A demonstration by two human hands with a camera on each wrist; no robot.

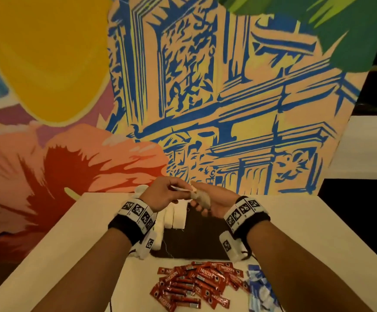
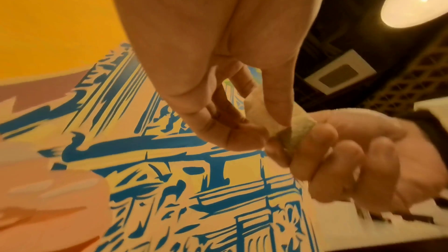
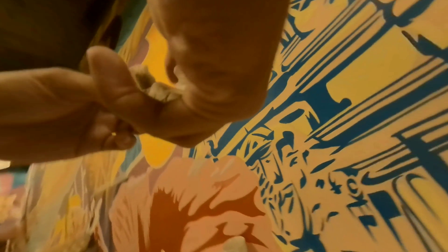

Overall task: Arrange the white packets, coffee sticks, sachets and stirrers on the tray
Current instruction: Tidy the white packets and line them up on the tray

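Both hands hover above the far end of the dark tray (image 1: 196, 242). My right hand (image 1: 199, 204) grips a small bunch of white packets (image 1: 203, 197), with fingers curled under them. My left hand (image 1: 181, 190) pinches the edge of one white packet (image 1: 184, 189) at the top of that bunch. In the left wrist view the thumb and fingers pinch the white packet (image 2: 263, 116) against the bunch (image 2: 300, 131). The right wrist view shows the bunch (image 3: 157, 89) between the two hands. A row of white packets (image 1: 176, 218) stands on the tray's left side.
A loose pile of red coffee sticks (image 1: 196, 284) lies on the white table (image 1: 74, 244) in front of the tray. Blue-and-white sachets (image 1: 258, 287) lie to their right. A painted mural wall (image 1: 228, 109) rises directly behind the table.
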